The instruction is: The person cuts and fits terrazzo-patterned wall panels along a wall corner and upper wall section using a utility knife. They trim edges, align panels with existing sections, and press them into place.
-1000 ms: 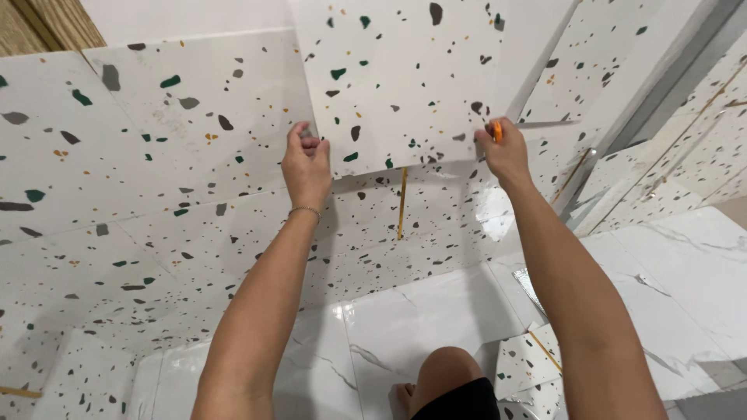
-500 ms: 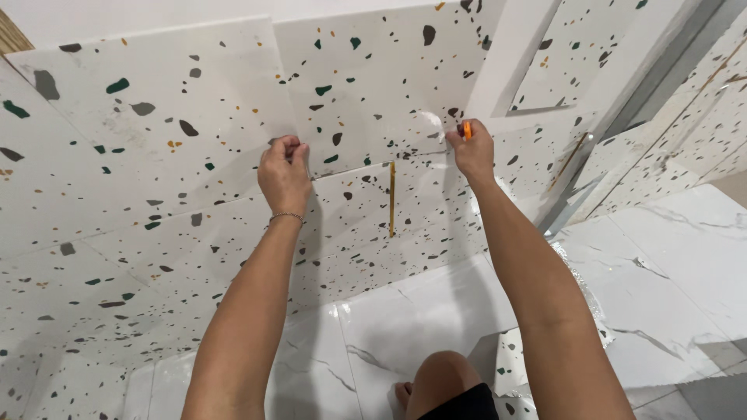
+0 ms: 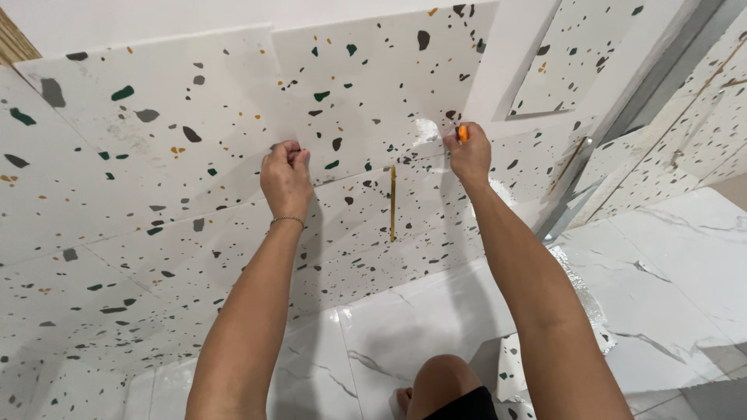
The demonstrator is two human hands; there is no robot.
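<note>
A white speckled wall sheet (image 3: 373,85) with green, grey and orange flecks lies against the wall. My left hand (image 3: 285,175) is closed, pinching the sheet's lower left corner. My right hand (image 3: 468,152) grips a small orange tool (image 3: 463,133), pressed at the sheet's lower right edge. Both arms reach up and forward.
More speckled panels (image 3: 117,202) cover the wall to the left and below. A thin yellow strip (image 3: 393,202) stands in a vertical seam. A grey corner trim (image 3: 607,148) runs at the right. White marble floor tiles (image 3: 685,264) lie below; my knee (image 3: 443,381) shows at the bottom.
The view has tilted, so both hands sit lower and further left in frame. They keep the same grip on the sheet's lower edge.
</note>
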